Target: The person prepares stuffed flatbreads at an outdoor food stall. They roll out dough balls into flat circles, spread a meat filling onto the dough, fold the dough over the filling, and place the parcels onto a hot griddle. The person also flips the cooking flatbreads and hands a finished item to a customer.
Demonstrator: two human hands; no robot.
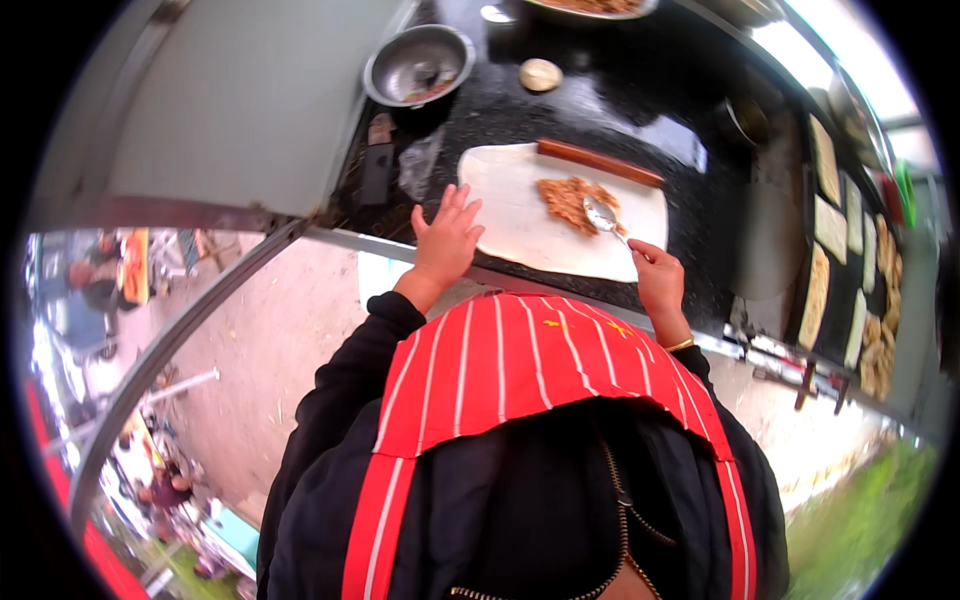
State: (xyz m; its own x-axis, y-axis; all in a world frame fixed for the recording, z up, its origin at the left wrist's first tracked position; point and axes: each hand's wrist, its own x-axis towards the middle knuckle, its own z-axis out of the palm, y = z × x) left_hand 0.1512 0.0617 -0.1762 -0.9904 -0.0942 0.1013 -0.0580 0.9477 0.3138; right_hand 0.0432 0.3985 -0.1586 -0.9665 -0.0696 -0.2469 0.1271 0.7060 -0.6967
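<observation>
A black, glossy worktop [640, 90] fills the top of the view, and right in the middle of it lies a pale rolled-out sheet of dough [520, 215]. That sheet is the landmark here. The left hand [448, 238] rests at the sheet's left edge, fingers spread and flat on it. The right hand [655, 278] sits at the sheet's near right corner, fingers pinched around the handle of a metal spoon [602, 216], whose bowl touches a heap of brown minced filling [572, 200] on the right half of the sheet. Along the sheet's far edge lies a wooden rolling pin [600, 162], touching the dough. Beyond the sheet, up and to the left, stands a steel bowl [418, 64] with some reddish remains inside; a small round lump of dough [540, 74] lies just right of that bowl. Far to the right of the sheet, a dark griddle [842, 262] carries several flat filled breads [818, 295] frying side by side. A red striped apron [520, 370] over a black jacket hangs below the sheet. Left of it all, pale ground with distant people.
</observation>
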